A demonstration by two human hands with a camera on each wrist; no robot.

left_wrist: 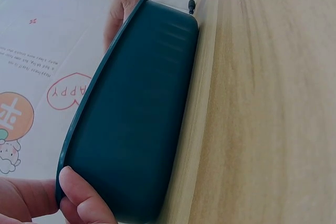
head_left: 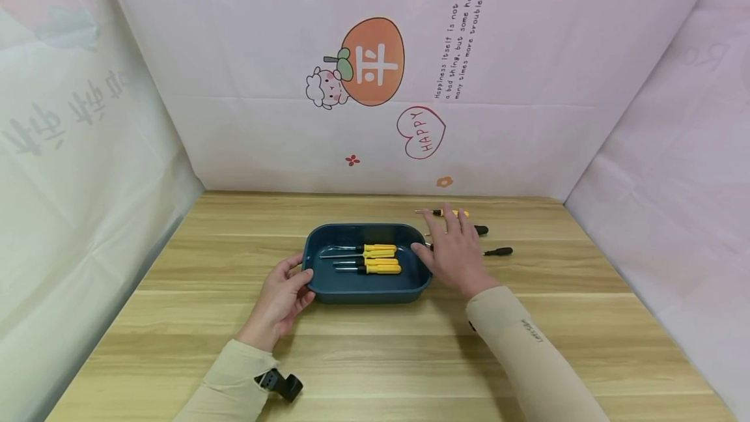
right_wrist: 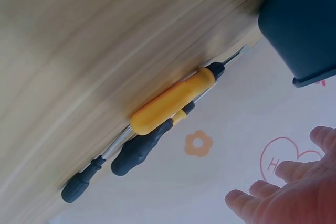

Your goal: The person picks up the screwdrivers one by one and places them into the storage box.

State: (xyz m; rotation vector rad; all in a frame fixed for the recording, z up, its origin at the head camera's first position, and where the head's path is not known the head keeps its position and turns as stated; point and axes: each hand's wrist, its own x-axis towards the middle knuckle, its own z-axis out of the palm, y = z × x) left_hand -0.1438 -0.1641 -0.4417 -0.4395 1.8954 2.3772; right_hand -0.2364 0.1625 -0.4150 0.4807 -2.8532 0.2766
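A dark blue plastic box (head_left: 369,297) lies on the table with several yellow-handled screwdrivers (head_left: 381,262) side by side inside it. My left hand (head_left: 282,295) grips its left end, thumb over the rim; the left wrist view shows thumb and fingers pinching the rim (left_wrist: 65,148). At the other end, my right hand (head_left: 454,256) is spread, with its thumb overlapping the right rim in the head view and nothing held. Under and beyond this hand lie loose screwdrivers: a yellow-handled one (right_wrist: 176,100) and black-handled ones (right_wrist: 142,148), partly hidden by the hand in the head view.
Toward the back of the table lies another yellow-handled screwdriver (head_left: 459,213). A black-handled screwdriver (head_left: 499,251) is farthest right. The wooden table (head_left: 375,357) ends at a printed cloth (head_left: 263,129) behind, with white cloth on both sides.
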